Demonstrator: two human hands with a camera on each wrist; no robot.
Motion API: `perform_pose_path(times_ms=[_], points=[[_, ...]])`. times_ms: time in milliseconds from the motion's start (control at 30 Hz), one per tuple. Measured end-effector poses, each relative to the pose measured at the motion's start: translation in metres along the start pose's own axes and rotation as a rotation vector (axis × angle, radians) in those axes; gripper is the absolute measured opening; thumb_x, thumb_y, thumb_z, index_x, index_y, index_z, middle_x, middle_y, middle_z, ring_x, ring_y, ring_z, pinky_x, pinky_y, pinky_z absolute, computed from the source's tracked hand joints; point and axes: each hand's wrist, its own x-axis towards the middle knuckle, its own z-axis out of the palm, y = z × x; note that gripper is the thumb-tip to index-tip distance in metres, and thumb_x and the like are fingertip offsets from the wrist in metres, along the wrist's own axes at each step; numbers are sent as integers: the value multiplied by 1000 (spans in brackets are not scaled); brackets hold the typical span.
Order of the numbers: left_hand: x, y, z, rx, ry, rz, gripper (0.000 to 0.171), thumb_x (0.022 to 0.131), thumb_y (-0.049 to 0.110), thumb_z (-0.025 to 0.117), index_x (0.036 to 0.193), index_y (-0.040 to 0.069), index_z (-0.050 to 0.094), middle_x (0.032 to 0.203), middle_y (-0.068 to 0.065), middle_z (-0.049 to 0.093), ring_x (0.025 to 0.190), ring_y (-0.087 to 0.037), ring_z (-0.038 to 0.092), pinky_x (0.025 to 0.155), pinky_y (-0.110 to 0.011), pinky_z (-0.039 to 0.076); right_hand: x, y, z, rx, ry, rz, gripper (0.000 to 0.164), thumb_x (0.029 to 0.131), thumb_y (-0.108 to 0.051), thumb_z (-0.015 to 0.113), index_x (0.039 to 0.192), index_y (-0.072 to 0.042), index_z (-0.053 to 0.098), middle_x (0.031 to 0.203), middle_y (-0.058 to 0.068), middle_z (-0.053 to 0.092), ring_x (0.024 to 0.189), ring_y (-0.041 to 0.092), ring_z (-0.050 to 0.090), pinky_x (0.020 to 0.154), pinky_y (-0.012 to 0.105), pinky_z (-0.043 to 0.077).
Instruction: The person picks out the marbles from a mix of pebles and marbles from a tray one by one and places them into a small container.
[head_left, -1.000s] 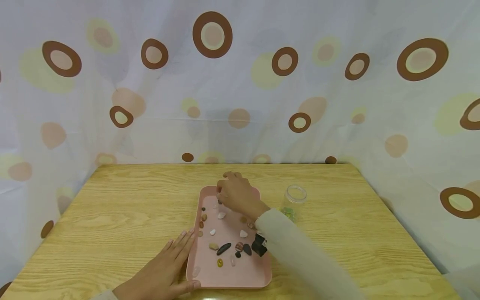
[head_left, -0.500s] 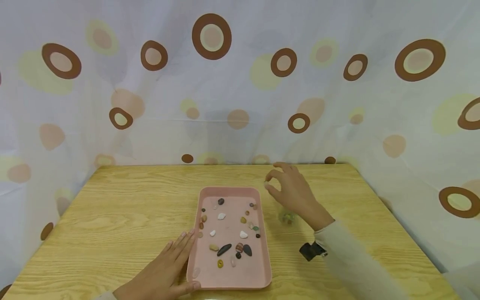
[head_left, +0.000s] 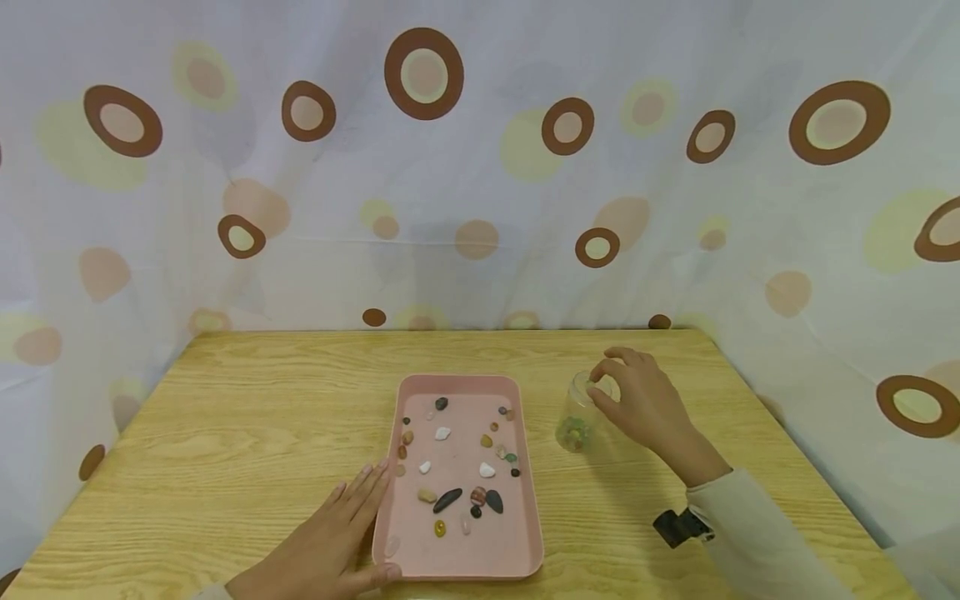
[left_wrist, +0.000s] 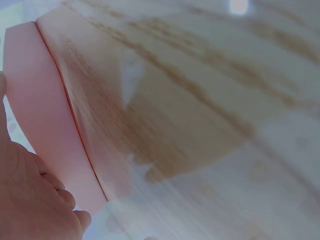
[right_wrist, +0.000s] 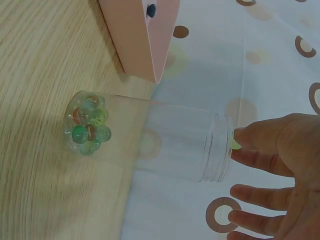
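Observation:
My right hand (head_left: 647, 404) pinches a small yellow-green marble (right_wrist: 236, 144) between thumb and forefinger, right at the mouth of a clear jar (right_wrist: 175, 135). The other fingers spread apart from the jar. Several green, clear and reddish marbles (right_wrist: 90, 125) lie in the jar's bottom; it stands upright on the table. My left hand (head_left: 322, 533) rests along the left side of a pink tray (head_left: 457, 565), fingers straight, thumb by the near left corner. In the left wrist view, its fingers touch the tray's outer wall (left_wrist: 55, 115).
The tray bears several scattered stones, among them a long black stone (head_left: 447, 500), a white stone (head_left: 487, 470) and a yellow stone (head_left: 440, 528). It stands left of the jar on a wooden table (head_left: 262, 417). A patterned curtain (head_left: 480, 183) hangs behind.
My right hand has moved from over the tray's far end rightward to the jar's mouth, carrying the marble. The left hand and the tray stay where they were.

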Motion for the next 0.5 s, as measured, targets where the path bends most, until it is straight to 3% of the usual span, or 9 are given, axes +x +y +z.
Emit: perform_pose_path(times_ms=[233, 500], points=[[0, 1, -1, -23, -36, -33, 96, 87, 64, 54, 152, 3, 20, 157, -15, 24, 144, -31, 23, 108, -57, 29, -2, 4, 2, -15, -11, 8, 14, 88, -19, 69, 93, -7, 70, 126, 25, 55, 114, 50, 49, 84, 64, 44], [-1, 1, -2, -12, -29, -7, 95, 88, 63, 53, 152, 2, 19, 157, -16, 23, 143, -32, 24, 109, -55, 29, -4, 5, 1, -11, -34, 15, 13, 89, -18, 68, 93, -6, 72, 125, 26, 57, 116, 50, 47, 88, 64, 43]])
